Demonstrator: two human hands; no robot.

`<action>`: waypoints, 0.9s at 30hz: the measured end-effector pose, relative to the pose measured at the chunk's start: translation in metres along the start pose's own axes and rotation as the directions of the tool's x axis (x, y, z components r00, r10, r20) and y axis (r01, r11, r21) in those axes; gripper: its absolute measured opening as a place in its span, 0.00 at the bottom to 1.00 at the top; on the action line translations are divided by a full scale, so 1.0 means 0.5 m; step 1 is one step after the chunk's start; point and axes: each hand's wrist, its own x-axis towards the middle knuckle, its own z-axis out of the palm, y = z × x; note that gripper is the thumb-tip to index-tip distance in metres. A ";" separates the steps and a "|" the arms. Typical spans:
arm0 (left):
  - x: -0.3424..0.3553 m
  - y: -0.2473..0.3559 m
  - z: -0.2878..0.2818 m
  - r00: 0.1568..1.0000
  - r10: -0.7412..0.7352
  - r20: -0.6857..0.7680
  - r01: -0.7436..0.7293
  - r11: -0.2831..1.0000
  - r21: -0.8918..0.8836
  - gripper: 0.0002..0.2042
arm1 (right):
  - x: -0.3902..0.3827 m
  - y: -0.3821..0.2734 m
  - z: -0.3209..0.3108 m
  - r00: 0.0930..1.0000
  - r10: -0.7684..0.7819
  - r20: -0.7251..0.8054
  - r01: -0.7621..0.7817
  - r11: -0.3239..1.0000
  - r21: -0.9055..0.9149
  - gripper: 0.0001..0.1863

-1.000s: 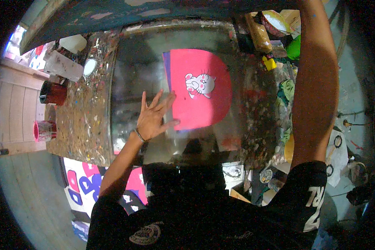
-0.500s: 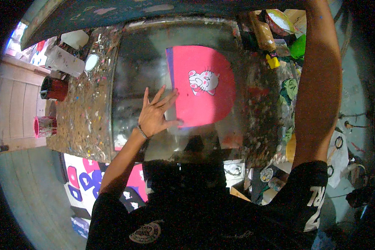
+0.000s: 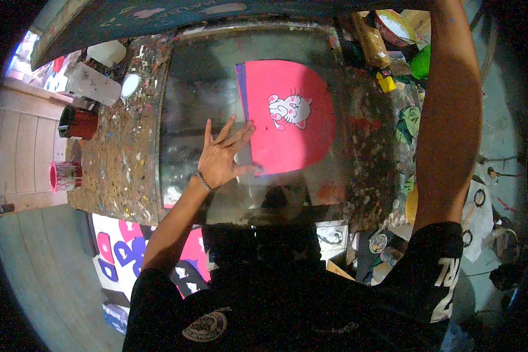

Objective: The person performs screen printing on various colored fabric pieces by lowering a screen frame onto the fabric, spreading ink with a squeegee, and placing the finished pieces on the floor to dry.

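Note:
A rounded pink fabric-like panel lies on a dark, glossy sheet on the worktable. Printed on it is a white cartoon cat, turned sideways. Along its straight left edge a purple strip peeks out from beneath. My left hand rests flat with fingers spread, thumb and fingertips touching the panel at that edge. A dark bracelet circles the wrist. My right arm reaches up past the top edge of the picture, so the right hand is out of sight.
Overhead at the top hangs a dark, paint-marked board. On the left stand a white container, a dark red pot and a pink-rimmed cup. Green rags lie at right; printed pieces sit below left.
The view has shifted very slightly. My left hand keeps its place on the panel's edge, and my right arm stays raised.

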 end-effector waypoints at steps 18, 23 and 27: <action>0.008 0.003 0.003 0.999 -0.030 -0.012 0.030 1.000 0.006 0.47 | -0.006 0.011 -0.002 0.997 -0.079 0.001 0.079 0.997 -0.010 0.33; 0.008 0.010 -0.002 0.998 -0.044 -0.033 0.043 0.999 -0.026 0.49 | -0.020 -0.019 -0.016 1.000 -0.016 0.023 0.017 0.999 -0.048 0.34; 0.005 0.008 0.005 0.999 -0.038 -0.039 0.038 0.999 -0.016 0.49 | -0.016 -0.008 -0.007 1.000 -0.013 -0.007 0.013 1.000 0.001 0.33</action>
